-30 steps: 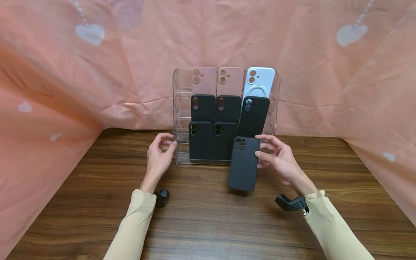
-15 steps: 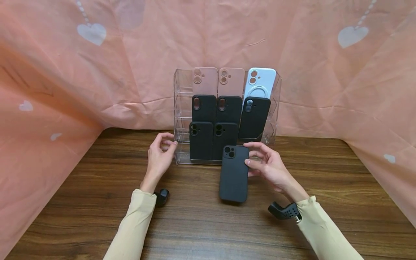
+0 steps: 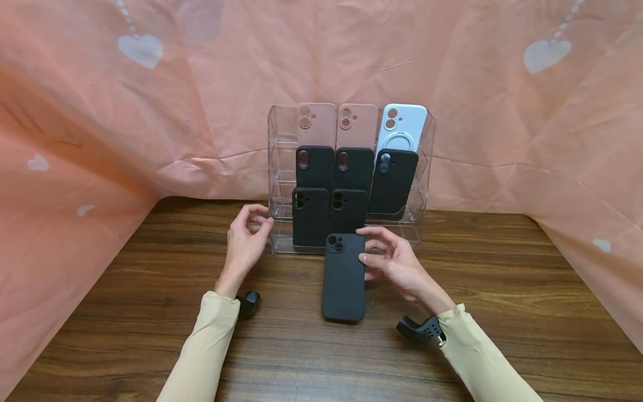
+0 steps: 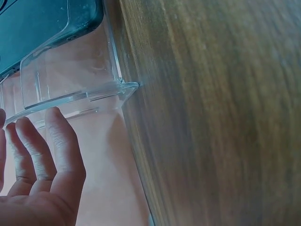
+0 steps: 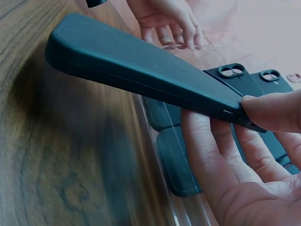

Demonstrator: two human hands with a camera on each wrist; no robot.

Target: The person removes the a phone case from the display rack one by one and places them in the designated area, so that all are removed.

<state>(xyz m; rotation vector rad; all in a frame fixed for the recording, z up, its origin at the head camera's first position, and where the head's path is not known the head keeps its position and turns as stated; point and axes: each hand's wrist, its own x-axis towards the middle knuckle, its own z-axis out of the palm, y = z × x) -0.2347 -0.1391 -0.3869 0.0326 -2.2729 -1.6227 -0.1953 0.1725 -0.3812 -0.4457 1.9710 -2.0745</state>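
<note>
My right hand [image 3: 394, 262] pinches a dark grey phone case [image 3: 344, 279] by its upper right side, thumb on its camera-side face and fingers behind. The case tilts in front of the bottom tier of a clear acrylic display stand [image 3: 281, 245], partly covering it. In the right wrist view, the case [image 5: 136, 63] slants with its far end above the wood. My left hand [image 3: 246, 234] pinches the stand's left edge with thumb and fingertips. Two black cases, one of them the left bottom case [image 3: 310, 218], lean in the bottom tier; the held case overlaps the other.
Higher tiers carry several more cases: black ones such as the right middle case [image 3: 394, 181], two pink ones including the left pink case [image 3: 316, 124], and a white case [image 3: 402, 125] with a ring. A wooden table [image 3: 281, 346] lies below; pink cloth [image 3: 226, 111] encloses it.
My right hand has moved left and toward me with the dark grey case, which now stands more upright and lower. The black case behind it has come into fuller view. My left hand stays put.
</note>
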